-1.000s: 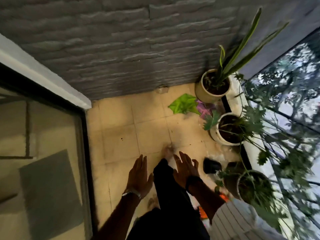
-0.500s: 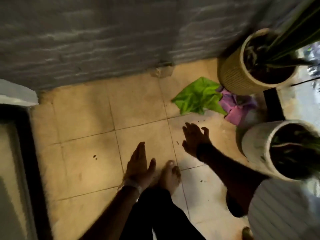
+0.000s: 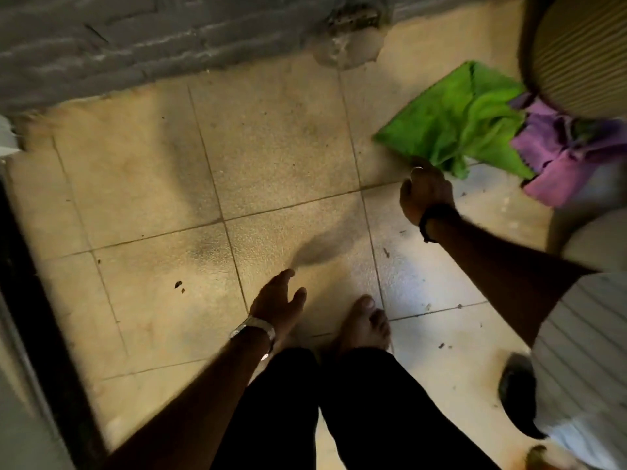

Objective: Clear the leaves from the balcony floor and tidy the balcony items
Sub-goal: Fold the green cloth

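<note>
A crumpled green cloth [image 3: 454,120] lies on the tan tiled floor [image 3: 278,157] at the upper right, with a purple cloth [image 3: 556,164] bunched against its right side. My right hand [image 3: 424,193] is closed at the green cloth's near edge and appears to pinch it. My left hand [image 3: 278,301] hovers open and empty low over the tiles beside my bare foot [image 3: 364,323]. Small dark leaf bits [image 3: 178,284] are scattered over the floor.
A ribbed cream plant pot [image 3: 580,52] stands at the top right, above the cloths. A second pale pot [image 3: 597,239] is at the right edge. A grey stone wall [image 3: 135,39] runs along the top. A dark door frame [image 3: 37,317] borders the left.
I have leaned down toward the floor. My right hand reached forward to the green cloth and closed on its edge. My left hand stayed low near my foot.
</note>
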The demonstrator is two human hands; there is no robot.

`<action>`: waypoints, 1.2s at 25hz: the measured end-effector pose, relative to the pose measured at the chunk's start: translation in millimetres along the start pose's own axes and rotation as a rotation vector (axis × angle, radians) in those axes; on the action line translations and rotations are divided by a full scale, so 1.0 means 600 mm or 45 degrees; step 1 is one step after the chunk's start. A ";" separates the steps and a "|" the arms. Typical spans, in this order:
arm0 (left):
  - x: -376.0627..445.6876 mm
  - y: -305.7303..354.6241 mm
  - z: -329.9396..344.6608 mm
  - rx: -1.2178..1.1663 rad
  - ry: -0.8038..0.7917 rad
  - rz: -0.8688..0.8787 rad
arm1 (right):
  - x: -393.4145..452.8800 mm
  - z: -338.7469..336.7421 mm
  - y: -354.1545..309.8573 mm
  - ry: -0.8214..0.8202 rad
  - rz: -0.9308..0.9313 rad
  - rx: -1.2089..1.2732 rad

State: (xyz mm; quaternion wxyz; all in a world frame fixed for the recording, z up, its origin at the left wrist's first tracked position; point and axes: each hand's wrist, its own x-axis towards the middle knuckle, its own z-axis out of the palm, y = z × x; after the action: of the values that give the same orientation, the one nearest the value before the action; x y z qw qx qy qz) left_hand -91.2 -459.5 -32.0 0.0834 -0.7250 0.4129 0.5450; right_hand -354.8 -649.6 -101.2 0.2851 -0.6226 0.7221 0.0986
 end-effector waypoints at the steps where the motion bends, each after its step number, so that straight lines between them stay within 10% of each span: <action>1: -0.012 -0.003 -0.010 0.013 -0.025 -0.009 | -0.024 -0.011 -0.005 0.089 0.013 0.048; 11: -0.193 0.183 -0.169 0.130 0.165 0.447 | -0.342 -0.208 -0.153 0.213 0.216 0.860; 18: -0.577 0.235 -0.302 0.150 0.172 0.688 | -0.665 -0.373 -0.283 -0.169 -0.219 0.577; 23: -0.836 0.222 -0.435 -0.002 0.560 0.726 | -0.846 -0.611 -0.402 -0.173 -0.555 0.761; 30: -1.069 0.328 -0.711 0.028 0.806 1.013 | -0.928 -0.935 -0.572 0.245 -0.967 0.676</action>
State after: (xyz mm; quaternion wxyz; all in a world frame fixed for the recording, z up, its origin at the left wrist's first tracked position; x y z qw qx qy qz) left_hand 39.1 -504.0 751.0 -0.2522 -0.6401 0.6679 0.2838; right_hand -154.2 -530.0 728.1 0.3823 -0.7544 0.4666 -0.2588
